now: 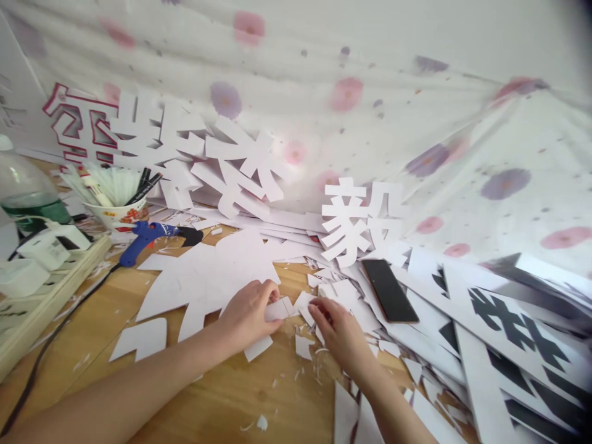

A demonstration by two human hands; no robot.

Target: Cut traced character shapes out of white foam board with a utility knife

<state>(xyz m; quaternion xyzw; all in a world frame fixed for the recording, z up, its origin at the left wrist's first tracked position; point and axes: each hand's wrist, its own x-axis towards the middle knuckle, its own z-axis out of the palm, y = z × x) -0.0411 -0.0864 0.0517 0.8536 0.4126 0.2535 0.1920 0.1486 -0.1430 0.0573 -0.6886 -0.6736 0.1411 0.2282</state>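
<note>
Between the thumb and fingers of my left hand (252,311) is a small white board piece (279,309) with a thin line across it. My right hand (337,330) is just right of it, fingertips drawn together; what they pinch, if anything, cannot be made out. White scraps (304,346) lie on the wooden table below and around both hands. A large cut white board shape (217,271) lies flat behind my left hand. Another white offcut (143,339) is left of my left forearm.
A blue glue gun (147,237) lies behind the large shape, near a paper bowl (118,213) of glue sticks and markers. A power strip (55,290) and bottle stand left. Cut-out characters (345,219) lean on the curtain. A phone (389,291) rests on stacked boards at right.
</note>
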